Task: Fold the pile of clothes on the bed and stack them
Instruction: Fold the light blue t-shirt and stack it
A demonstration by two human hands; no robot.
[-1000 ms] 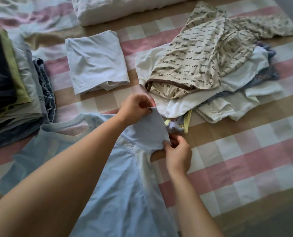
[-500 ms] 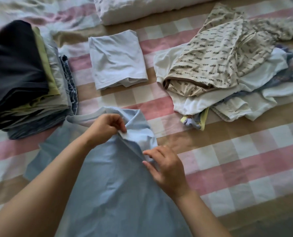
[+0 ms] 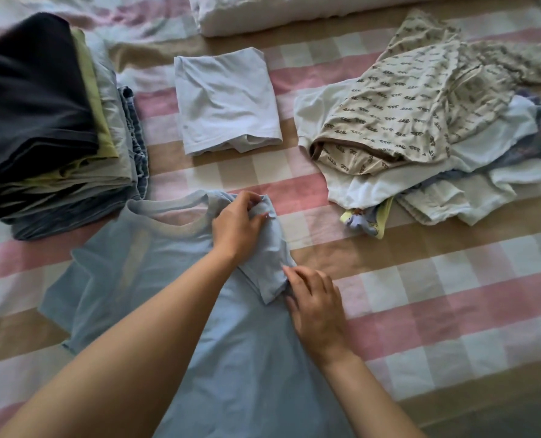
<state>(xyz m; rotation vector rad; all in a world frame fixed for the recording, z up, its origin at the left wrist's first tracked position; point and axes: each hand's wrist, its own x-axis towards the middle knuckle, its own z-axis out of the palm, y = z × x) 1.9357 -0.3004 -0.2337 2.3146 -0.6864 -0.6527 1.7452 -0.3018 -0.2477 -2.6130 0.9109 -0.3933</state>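
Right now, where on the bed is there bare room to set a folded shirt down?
The widest bare bedspread lies right of the right hand, below the unfolded pile. A narrower strip runs between the folded white shirt and the blue shirt. The left side is crowded by the folded stack, the upper right by the pile.

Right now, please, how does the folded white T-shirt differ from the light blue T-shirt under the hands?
The white T-shirt is folded; the light blue T-shirt lies spread out. Nobody touches the white one; left hand grips the blue one's sleeve, right hand touches it. Both lie on the bed.
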